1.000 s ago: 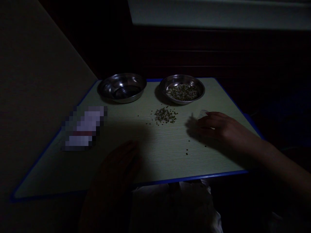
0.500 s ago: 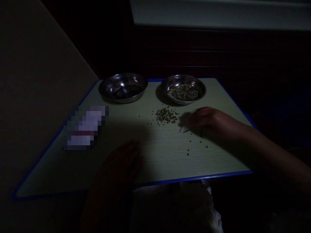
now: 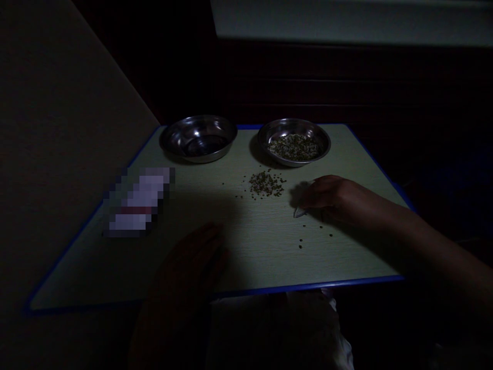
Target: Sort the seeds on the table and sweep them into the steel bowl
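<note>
The scene is very dark. My right hand lies on the pale green table, fingers curled round a small white card or scrap whose edge touches the tabletop, just right of a small heap of green seeds. A few loose seeds lie near my wrist. My left hand rests flat in shadow near the table's front edge, fingers stretched, holding nothing. At the back stand two steel bowls: the left bowl looks empty, the right bowl holds seeds.
A blurred-out packet lies on the table's left side. The table has a blue rim. A slanted beige wall runs along the left. White cloth shows on my lap below the front edge.
My right hand picked up the white scrap from the right, swept it left toward the seed heap, then drew back slightly. The left hand stayed put.
</note>
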The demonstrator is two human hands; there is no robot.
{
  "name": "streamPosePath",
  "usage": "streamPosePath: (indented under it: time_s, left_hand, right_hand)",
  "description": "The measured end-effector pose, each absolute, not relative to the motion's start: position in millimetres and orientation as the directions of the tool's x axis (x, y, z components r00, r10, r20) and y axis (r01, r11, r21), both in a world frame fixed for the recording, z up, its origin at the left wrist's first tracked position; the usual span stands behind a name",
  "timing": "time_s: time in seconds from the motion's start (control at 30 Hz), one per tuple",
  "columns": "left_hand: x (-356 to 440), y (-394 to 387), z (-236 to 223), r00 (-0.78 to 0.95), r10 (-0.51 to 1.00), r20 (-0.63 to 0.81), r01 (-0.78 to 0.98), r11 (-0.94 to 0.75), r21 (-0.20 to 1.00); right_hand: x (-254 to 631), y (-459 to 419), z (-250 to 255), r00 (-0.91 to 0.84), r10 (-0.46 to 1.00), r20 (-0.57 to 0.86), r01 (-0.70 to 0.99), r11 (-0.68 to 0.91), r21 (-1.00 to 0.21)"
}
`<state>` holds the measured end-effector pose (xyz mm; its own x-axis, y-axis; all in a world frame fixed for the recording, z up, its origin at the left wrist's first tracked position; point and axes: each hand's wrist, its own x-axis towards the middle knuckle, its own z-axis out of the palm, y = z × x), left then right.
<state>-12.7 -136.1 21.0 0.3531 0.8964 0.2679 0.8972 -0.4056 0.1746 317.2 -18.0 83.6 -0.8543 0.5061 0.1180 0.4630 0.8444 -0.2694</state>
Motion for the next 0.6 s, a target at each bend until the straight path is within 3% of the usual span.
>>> streamPosePath:
  time_s: [0.33,0.47,0.6]
  left_hand:
    - [-13,-134,21,0.359,0.896,0.262,0.889,-0.414,0.196]
    - [-13,-134,21,0.343,0.906,0.247,0.899,-0.393,0.193]
    - [-14,-134,20,0.333,0.914,0.233,0.904,-0.380,0.196]
  right_hand:
    - [288,-7,85,-0.862,0.489,0.136,0.460,0.866,-0.197]
    - [304,-27,100,-0.726,0.660,0.193,0.642,0.751,-0.154]
    - [325,-60,109,-0.631,0.731,0.261,0.741,0.667,-0.077]
